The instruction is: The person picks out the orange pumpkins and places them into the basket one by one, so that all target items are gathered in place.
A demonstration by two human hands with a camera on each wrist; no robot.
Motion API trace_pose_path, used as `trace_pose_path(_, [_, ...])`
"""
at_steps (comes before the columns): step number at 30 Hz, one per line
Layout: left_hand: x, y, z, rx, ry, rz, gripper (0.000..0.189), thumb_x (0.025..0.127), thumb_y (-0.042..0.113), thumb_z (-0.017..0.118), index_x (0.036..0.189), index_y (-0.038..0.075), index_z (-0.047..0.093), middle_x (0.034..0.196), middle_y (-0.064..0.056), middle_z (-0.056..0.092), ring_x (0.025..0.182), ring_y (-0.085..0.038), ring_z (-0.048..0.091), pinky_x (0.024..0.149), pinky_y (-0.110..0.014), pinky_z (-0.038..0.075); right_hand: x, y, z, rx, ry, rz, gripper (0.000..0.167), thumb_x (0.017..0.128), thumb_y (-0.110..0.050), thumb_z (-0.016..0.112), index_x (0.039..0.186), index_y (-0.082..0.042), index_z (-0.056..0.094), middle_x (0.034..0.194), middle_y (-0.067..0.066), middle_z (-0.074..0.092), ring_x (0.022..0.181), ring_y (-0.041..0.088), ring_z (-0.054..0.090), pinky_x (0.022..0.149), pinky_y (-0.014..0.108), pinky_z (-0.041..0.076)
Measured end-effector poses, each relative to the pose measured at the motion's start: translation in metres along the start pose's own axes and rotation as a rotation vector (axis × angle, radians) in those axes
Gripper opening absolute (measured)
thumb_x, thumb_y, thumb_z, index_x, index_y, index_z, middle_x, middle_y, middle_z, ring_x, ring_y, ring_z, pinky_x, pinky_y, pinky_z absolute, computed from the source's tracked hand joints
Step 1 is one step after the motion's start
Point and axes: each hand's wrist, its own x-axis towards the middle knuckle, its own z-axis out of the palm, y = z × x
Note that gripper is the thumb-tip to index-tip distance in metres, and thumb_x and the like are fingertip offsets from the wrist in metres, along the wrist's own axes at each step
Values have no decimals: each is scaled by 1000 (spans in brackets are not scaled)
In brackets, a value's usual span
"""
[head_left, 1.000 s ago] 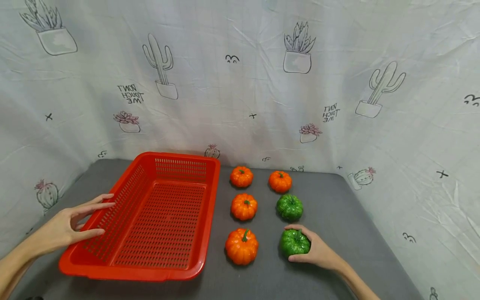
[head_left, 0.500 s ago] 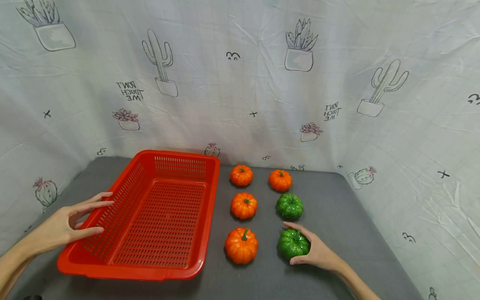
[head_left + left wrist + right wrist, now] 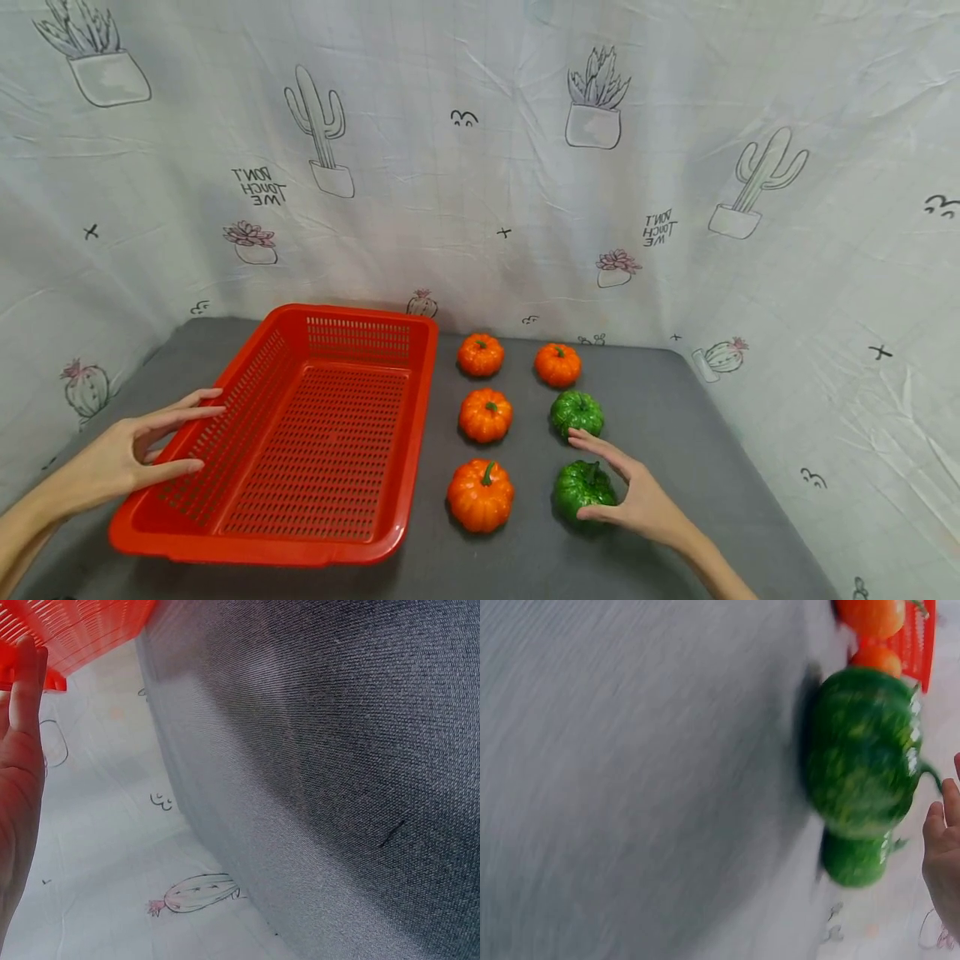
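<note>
In the head view my left hand (image 3: 123,454) rests at the left rim of a red plastic basket (image 3: 422,433), its thumb and fingers extended over the edge. The left wrist view shows its fingers (image 3: 27,697) against the basket's side. My right hand (image 3: 637,504) is spread beside the near green pumpkin (image 3: 579,493), thumb overlapping it and fingers raised above. In the right wrist view this shiny pumpkin (image 3: 864,750) stands on the table, with my right hand (image 3: 946,847) apart from its body, near the stem. Behind it sits another green pumpkin (image 3: 576,414).
Three orange pumpkins form a column right of the basket: near (image 3: 481,497), middle (image 3: 486,416) and far (image 3: 481,356). One more orange pumpkin (image 3: 558,365) stands behind the green ones. A grey cloth (image 3: 675,433) covers the table; a cactus-print curtain (image 3: 480,167) hangs behind.
My right hand has loosened from around the near green pumpkin, its fingers spreading and lifting off while the pumpkin stays on the table. My left hand keeps its place at the basket rim.
</note>
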Motion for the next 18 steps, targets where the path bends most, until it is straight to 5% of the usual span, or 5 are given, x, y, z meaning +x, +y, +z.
trace_pose_path(5, [1, 1, 0, 8, 8, -9, 65, 80, -2, 73, 139, 4, 48, 148, 21, 32, 126, 19, 27, 74, -16, 48, 7, -11, 9, 48, 12, -49, 77, 74, 2, 79, 142, -10, 45, 151, 11, 36, 141, 16, 28, 109, 17, 25])
trace_pose_path(13, [0, 1, 1, 16, 8, -19, 64, 80, -1, 74, 139, 5, 48, 147, 22, 32, 125, 20, 25, 75, -14, 47, 14, -23, 18, -72, 57, -70, 77, 73, -4, 82, 141, -17, 48, 153, 4, 34, 142, 21, 26, 108, 17, 24])
trace_pose_path(18, [0, 5, 0, 43, -6, -13, 64, 82, 2, 74, 140, 6, 47, 149, 21, 30, 126, 21, 25, 75, -14, 46, 20, -37, 27, -16, 69, -158, 76, 74, 0, 80, 141, -10, 46, 152, 9, 35, 141, 24, 28, 109, 18, 25])
